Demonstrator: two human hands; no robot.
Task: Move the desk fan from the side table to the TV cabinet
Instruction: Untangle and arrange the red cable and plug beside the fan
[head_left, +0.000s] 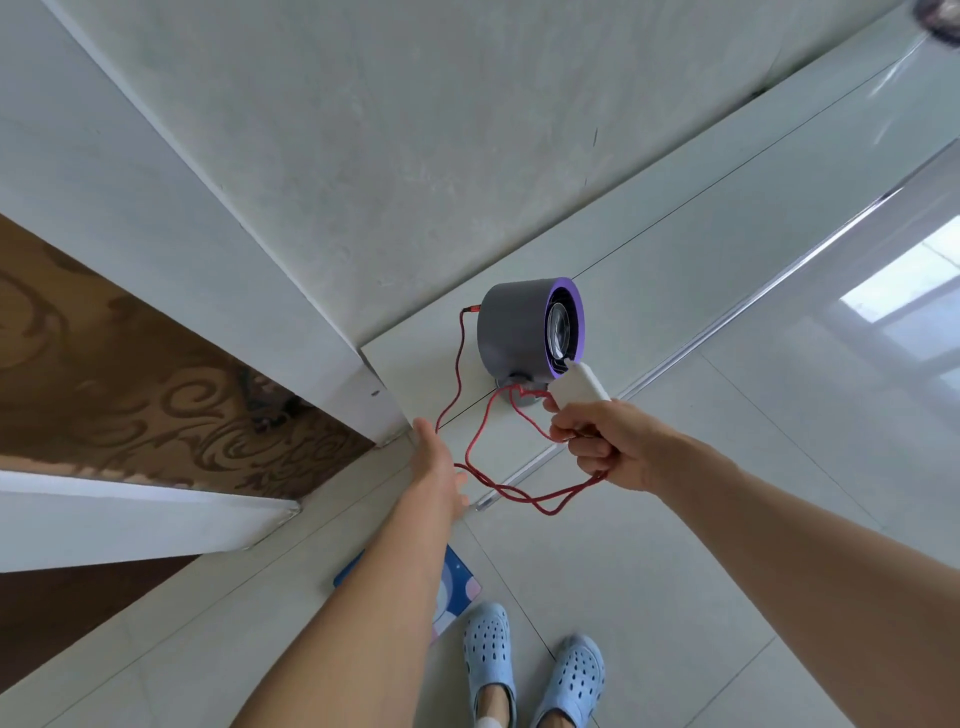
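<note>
Desk fan, one, on cabinet; right grip pinches white block, left grip spread.

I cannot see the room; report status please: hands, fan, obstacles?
Left hand open, beside red braided cable. Right hand grips white rectangular block and cable loops. Grey round desk fan, purple rim, stands on white cabinet top. Slack cable dangles off edge.

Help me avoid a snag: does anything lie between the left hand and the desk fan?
The red cable, plugged into the back of the desk fan, hangs in loops between it and the left hand, then runs to the right hand, which grips it with a white power bank. Nothing else visible.
</note>
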